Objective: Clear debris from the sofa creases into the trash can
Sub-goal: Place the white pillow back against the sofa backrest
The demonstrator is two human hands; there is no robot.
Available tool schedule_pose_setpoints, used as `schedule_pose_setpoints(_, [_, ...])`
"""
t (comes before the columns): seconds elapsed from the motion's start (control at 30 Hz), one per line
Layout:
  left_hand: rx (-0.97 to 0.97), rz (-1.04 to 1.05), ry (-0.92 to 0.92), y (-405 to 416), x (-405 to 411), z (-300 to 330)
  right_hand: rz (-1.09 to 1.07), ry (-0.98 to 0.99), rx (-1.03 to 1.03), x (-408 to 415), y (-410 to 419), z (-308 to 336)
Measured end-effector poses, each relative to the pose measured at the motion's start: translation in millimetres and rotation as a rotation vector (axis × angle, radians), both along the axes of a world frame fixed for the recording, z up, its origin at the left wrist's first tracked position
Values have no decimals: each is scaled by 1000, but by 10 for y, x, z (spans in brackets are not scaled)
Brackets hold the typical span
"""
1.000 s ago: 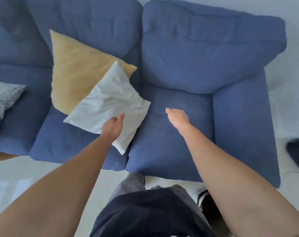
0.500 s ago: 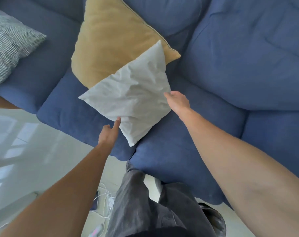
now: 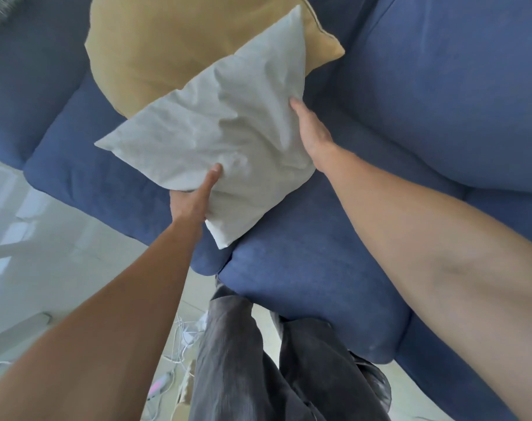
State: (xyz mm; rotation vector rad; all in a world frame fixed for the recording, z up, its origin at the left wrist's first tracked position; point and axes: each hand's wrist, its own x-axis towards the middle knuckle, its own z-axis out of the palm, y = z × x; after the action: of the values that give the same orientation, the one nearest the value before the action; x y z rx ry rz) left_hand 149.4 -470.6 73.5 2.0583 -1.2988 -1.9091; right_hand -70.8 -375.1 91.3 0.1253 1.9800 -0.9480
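A crumpled white pillow point(image 3: 222, 138) lies across the crease between two seat cushions of the blue sofa point(image 3: 313, 268). My left hand point(image 3: 194, 199) grips its near lower edge, thumb on top and fingers underneath. My right hand point(image 3: 310, 129) presses flat against its right edge, fingers tucked behind it. A mustard-yellow pillow point(image 3: 167, 47) leans against the backrest behind the white one. No debris shows, and no trash can is in view. The crease under the white pillow is hidden.
A grey striped pillow point(image 3: 0, 13) peeks in at the top left corner. White cables point(image 3: 182, 338) and a small pink item lie on the pale tiled floor by my legs. A dark shoe point(image 3: 377, 381) stands near the sofa's front.
I have leaned closer to the sofa. My left hand has closed on the white pillow's near edge and my right hand has moved along its right side.
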Motion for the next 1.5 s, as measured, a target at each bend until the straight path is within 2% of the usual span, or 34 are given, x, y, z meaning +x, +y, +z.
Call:
schedule_pose_setpoints(0.17, [19, 3, 44, 120, 54, 162, -1, -42, 7, 74, 132, 241])
schedule_pose_setpoints(0.3, [-79, -26, 107, 232, 48, 329, -72, -9, -48, 140, 364, 442])
schedule_pose_setpoints(0.47, [-179, -191, 158, 435, -195, 581, -301, -1, -135, 123, 864, 654])
schedule_pose_setpoints(0.67, [-245, -426, 285, 894, -874, 765, -672, 50, -203, -69, 1712, 709])
schedule_pose_setpoints(0.83, [-236, -621, 393, 1393, -1504, 699, -948, 130, -234, -244, 2515, 591])
schedule_pose_setpoints(0.93, [-236, -720, 399, 1674, -1836, 598, -1039, 160, -247, -299, 2909, 507])
schedule_pose_setpoints(1.13, [-277, -819, 377, 1997, -2458, 345, -1082, 212, -207, -611, 3286, 318])
schedule_pose_setpoints(1.37, [-415, -754, 184, 1906, -2981, -91, -985, 260, -128, -982, 3356, 53])
schedule_pose_setpoints(1.5, [-385, -795, 243, 1934, -3049, -66, -976, 282, -113, -1089, 3463, 1])
